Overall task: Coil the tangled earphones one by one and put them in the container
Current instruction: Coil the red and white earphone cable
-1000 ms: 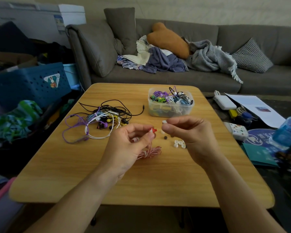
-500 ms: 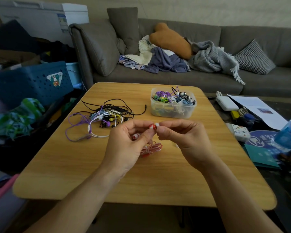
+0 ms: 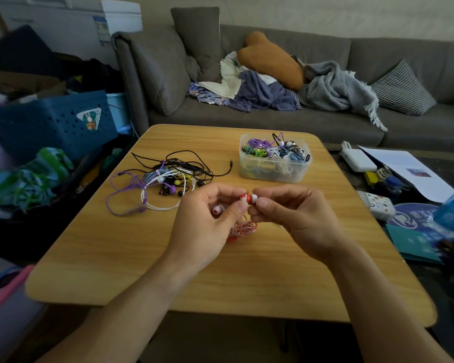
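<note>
Clearly the job is well under way in the head view, the only one given; the clear container (image 3: 275, 163), at the far right of the wooden table (image 3: 116, 244), already brims with coiled earphones, while a tangled heap (image 3: 165, 179) of black, purple, white and yellow cords lies well apart to its left, not yet sorted; several sets are left, I judge. The left hand (image 3: 207, 226) pinches a red earbud (image 3: 244, 198) between thumb and fingertips; the right hand (image 3: 294, 216) pinches a white tip (image 3: 254, 198) touching it; the pink-red cord (image 3: 243, 229) hangs in a loose bundle below the hands, uncoiled. Beyond stand a grey sofa (image 3: 325, 119) and a blue crate (image 3: 50, 121); nothing blocks the way to the container.
</note>
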Demonstrator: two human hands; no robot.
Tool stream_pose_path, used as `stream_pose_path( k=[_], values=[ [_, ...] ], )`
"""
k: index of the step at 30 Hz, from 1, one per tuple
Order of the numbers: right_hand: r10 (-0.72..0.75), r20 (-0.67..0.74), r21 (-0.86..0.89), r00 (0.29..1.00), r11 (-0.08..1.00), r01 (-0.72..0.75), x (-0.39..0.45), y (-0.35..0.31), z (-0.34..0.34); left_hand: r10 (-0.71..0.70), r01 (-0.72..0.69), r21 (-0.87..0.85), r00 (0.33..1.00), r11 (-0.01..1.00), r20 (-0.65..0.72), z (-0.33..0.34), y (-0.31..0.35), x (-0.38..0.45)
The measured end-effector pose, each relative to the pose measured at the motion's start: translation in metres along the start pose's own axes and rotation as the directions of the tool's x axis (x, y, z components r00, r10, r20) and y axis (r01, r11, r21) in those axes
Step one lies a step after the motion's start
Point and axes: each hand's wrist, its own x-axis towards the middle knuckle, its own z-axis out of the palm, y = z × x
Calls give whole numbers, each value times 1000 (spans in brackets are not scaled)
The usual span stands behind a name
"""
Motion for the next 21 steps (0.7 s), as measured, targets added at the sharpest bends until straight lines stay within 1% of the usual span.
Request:
stream_pose_path(
  k=[6,10,15,21],
  values=[
    [49,84,6,995,999,-50,-1,0,-5,-34,33,27,999,999,25,-1,0,-1],
    [41,74,-26,996,999,-39,0,1,-5,-51,47,60,997,997,55,-2,0,0],
    [17,68,-56,998,998,-13,1,1,-4,-96,94,25,993,995,73,-2,4,-1],
    [-8,100,-76,995,997,16,-1,0,-1,-173,183,-107,980,977,97,-4,6,0]
  ],
)
